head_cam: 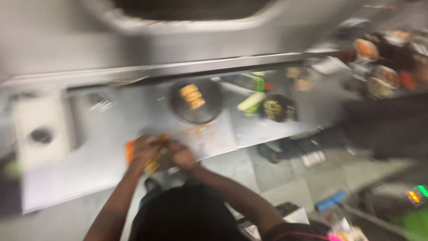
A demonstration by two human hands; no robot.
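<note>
Orange food item (151,160): pinned on cutting board (214,138) beneath left hand (145,151) and right hand (180,156); clasp indiscernible through blur.

Blurred green-orange lit screen (417,194) — lower right

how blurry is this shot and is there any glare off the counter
Head view: heavy motion blur smears everything; the hands and the orange food under them are soft, the dark round pan keeps only its outline, and the steel counter shows a pale, washed-out sheen, no sharp glare.
</note>
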